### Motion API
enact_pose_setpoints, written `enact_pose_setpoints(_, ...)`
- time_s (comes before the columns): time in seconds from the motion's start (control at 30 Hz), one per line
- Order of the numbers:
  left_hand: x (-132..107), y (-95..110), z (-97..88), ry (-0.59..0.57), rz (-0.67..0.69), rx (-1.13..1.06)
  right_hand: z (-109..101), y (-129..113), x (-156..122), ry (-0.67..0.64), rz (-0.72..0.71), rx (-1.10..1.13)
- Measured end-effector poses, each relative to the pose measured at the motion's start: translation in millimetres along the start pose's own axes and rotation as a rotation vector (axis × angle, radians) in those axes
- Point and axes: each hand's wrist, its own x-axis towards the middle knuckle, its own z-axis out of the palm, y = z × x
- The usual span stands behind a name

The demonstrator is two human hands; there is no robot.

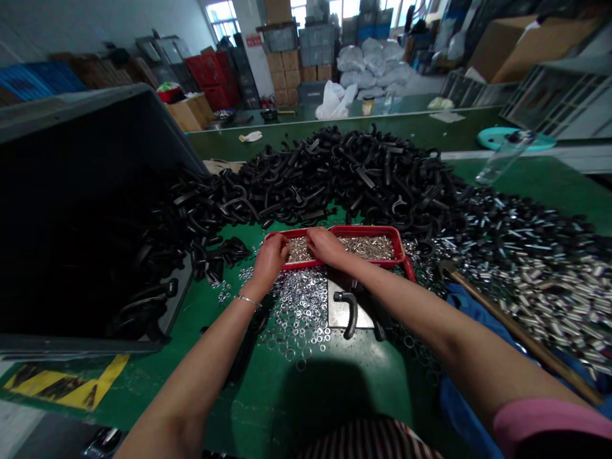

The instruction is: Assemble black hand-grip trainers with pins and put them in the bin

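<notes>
My left hand is at the left end of a red tray full of small shiny metal pieces. Its fingers are curled together, and whatever they pinch is too small to make out. Over the tray's middle, my right hand reaches down among the pieces with bent, closed fingertips, largely hidden behind the hand. Below the tray, a curved black handle-like part lies on a flat metal plate. Loose metal rings and washers are scattered on the green tabletop beside it.
A big heap of curved black parts rises behind the tray. A grey crate lies tipped at left, with more black parts. At right are a wooden-handled hammer, blue cloth, metal sleeves and a clear bottle.
</notes>
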Motion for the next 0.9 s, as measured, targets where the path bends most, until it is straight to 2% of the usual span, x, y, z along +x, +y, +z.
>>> enact_pose_setpoints(0.1, -23, 18, -8.6, 0.037, -0.067, -0.17, -13, -1, -4, 0.037, 0.02, 0.15)
enact_pose_setpoints(0.2, -59, 48, -3.6, -0.055, -0.033, -0.316, -33, 0, -33, 0.084, 0.05, 0.305)
enact_pose_setpoints(0.3, -91, 85, 14.9, -0.149, 0.09, -0.32, -51, 1, -92, 0.097, 0.202, 0.693)
enact_pose_setpoints(0.37, -102, 105, 30.5, -0.183, 0.154, -0.259, -61, 1, -139, 0.066, 0.331, 0.904)
enact_pose_setpoints(0.47, -104, 124, 51.4, -0.198, 0.188, -0.155, -71, 0, -201, 0.07, 0.5, 0.986)
enact_pose_setpoints(0.57, -102, 131, 63.9, -0.183, 0.215, -0.064, -75, -2, -241, 0.091, 0.609, 1.013)
enact_pose_setpoints(0.67, -101, 134, 68.2, -0.165, 0.246, 0.003, -76, -6, -259, 0.051, 0.653, 1.023)
enact_pose_setpoints(0.9, -100, 136, 70.1, -0.135, 0.317, 0.094, -76, -15, -267, 0.095, 0.656, 0.937)
